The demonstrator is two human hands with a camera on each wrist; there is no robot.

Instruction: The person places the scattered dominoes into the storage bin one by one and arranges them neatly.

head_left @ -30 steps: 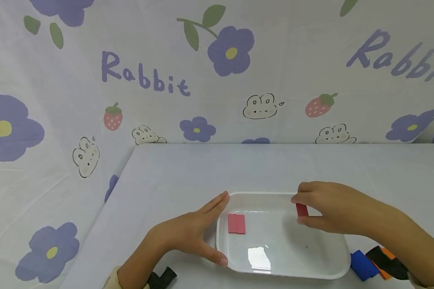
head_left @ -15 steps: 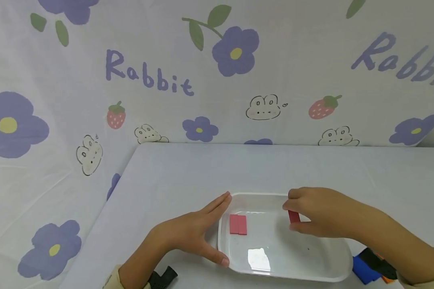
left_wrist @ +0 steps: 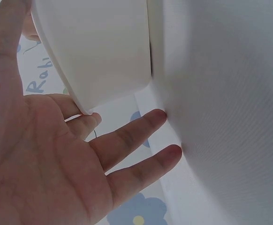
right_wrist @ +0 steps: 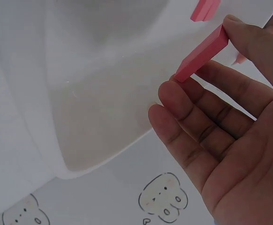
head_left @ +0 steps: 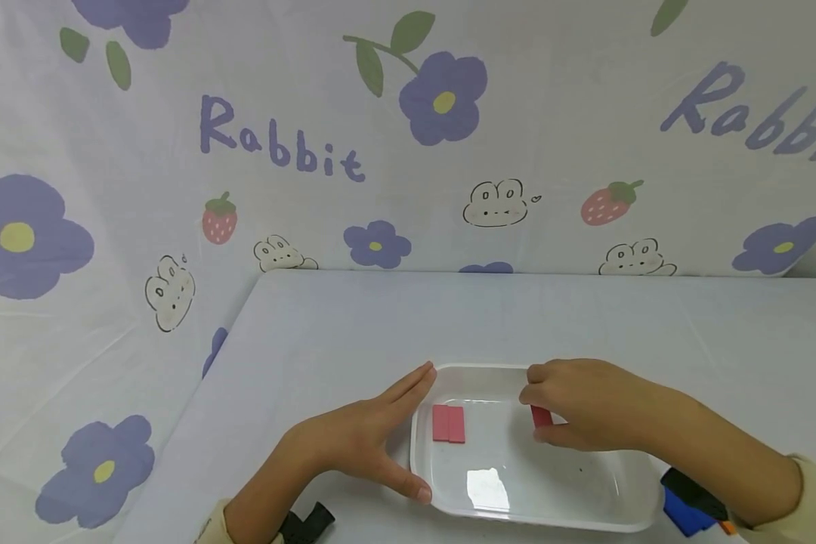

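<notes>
Over the white tray (head_left: 551,523), my right hand (head_left: 595,404) pinches a red rectangular block (right_wrist: 202,54) between thumb and fingertips, held above the tray floor. Two flat red blocks (head_left: 448,424) lie side by side on the floor at the tray's left end. My left hand (head_left: 360,438) is spread along that end, thumb near the front corner and fingers at the back corner. In the left wrist view, fingertips touch the tray's rim (left_wrist: 80,104), while two other fingers (left_wrist: 132,136) stretch out straight below it.
A blue block (head_left: 687,514) and a bit of an orange one (head_left: 727,527) lie right of the tray, partly hidden by the right wrist's black strap (head_left: 693,491). A patterned cloth (head_left: 408,174) hangs behind the white table (head_left: 353,325).
My right hand has moved left and slightly towards me across the tray, carrying the red block. The left hand keeps its place at the tray's end.
</notes>
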